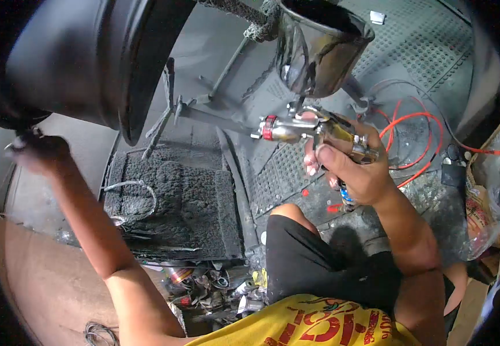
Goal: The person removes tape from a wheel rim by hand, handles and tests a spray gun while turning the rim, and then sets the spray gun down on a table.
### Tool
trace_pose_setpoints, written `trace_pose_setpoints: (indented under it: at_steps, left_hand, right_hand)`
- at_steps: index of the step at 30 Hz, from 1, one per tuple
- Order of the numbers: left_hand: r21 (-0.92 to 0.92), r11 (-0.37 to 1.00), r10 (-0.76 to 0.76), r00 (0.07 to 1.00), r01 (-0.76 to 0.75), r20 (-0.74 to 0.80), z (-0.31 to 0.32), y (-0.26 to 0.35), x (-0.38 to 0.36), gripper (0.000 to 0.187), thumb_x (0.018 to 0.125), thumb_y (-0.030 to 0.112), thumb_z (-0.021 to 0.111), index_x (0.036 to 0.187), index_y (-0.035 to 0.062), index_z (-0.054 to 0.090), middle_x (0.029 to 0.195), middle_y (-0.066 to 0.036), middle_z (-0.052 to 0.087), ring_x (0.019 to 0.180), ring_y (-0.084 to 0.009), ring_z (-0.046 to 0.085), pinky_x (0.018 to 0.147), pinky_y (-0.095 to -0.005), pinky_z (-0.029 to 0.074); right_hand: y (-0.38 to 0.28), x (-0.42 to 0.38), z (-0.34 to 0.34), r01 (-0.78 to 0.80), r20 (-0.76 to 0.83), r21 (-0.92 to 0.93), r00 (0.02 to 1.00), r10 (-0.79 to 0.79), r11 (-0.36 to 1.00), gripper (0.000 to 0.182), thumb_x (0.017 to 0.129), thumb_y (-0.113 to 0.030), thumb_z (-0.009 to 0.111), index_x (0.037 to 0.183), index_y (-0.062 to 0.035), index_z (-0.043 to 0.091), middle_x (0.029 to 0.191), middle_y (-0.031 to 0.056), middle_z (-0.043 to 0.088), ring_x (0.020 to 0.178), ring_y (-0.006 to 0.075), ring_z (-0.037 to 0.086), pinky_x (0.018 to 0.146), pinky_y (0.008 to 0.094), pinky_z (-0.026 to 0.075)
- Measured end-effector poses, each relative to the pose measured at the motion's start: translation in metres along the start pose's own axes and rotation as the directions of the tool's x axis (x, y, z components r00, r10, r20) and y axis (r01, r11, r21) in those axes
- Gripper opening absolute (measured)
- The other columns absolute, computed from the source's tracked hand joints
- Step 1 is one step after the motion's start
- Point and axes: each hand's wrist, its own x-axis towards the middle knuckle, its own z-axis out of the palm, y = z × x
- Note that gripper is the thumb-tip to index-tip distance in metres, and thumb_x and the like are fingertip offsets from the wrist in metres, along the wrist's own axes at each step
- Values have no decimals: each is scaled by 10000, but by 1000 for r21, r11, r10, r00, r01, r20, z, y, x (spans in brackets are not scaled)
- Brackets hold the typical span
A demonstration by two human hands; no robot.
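Currently we hold spray gun (310, 130) in right hand (356, 170), fingers wrapped tight round grip, nozzle pointing left, mid-air above knee. Polished metal, rigid; likely slippery. Cup (319, 46) on top makes it top-heavy, we judge: grip handle, keep cup upright. Orange hose (417, 124) trails from base. Left hand (39, 153) reaches under black wheel rim (94, 63); fingers smeared dark, closure unclear. Paint-crusted mat (175, 196) below.
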Motion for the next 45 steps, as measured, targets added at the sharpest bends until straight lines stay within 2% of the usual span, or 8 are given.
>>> trace_pose_setpoints:
  at_steps: [2,5,14,18,28,35,39,45]
  left_hand:
    - [-664,734,-194,981,146,0,-9,80,-5,727,928,488,358,1409,-54,410,1338,-245,546,1335,-310,436,1126,-438,315]
    - [-743,662,-37,986,-100,-165,-20,114,-1,679,898,492,368,1300,-25,548,1346,-213,562,1271,-359,516,1135,-455,328]
    - [-560,727,-504,863,396,-44,34,-7,-5,775,993,579,120,1371,14,492,1397,-141,524,1287,-257,445,1152,-394,198]
    - [-211,962,-202,972,174,-121,63,-32,-26,337,994,294,401,1151,40,558,1152,-43,595,979,-194,483,905,-367,391]
    - [-961,205,-211,967,187,143,-22,96,22,182,779,99,635,936,23,689,972,-118,696,871,-301,668,706,-426,548]
    - [-512,856,-87,996,76,2,-4,10,37,372,776,51,567,1148,40,566,1131,-152,625,996,-314,613,804,-416,512]
    - [638,694,344,932,-332,111,7,-53,24,496,774,24,528,1269,50,496,1222,-171,585,1068,-322,581,860,-411,491]
    - [-50,995,83,997,-83,3,60,-128,3,392,840,7,552,1216,-2,442,1245,-182,536,1115,-323,561,935,-430,481]
  right_hand:
    - [4,5,-2,114,-65,-159,990,-126,981,413,923,-135,652,1297,18,567,831,28,686,707,66,607,600,208,490]
    - [6,8,-2,125,-120,-177,982,-147,976,381,911,-103,657,1258,37,586,848,38,689,724,74,615,642,221,503]
    - [9,10,-8,148,-198,-359,953,-230,922,370,883,-109,697,1218,23,614,882,60,712,764,78,623,686,237,495]
    - [14,9,-9,241,-172,-337,935,-311,910,404,879,-108,709,1247,15,596,920,74,721,769,79,630,693,239,496]
    - [36,2,-12,77,151,-8,986,-74,997,434,889,-74,695,1294,16,572,963,43,704,814,64,610,748,233,519]
    - [46,2,-14,86,26,-132,996,-83,988,411,872,-95,709,1253,13,601,908,51,706,790,57,602,716,239,501]
    - [40,3,-19,190,-35,-269,978,-207,944,396,874,-103,708,1237,16,604,881,49,705,778,64,602,712,248,493]
    - [15,14,-42,245,-265,-449,882,-390,859,406,889,-118,693,1256,18,584,931,97,698,826,105,623,753,266,495]
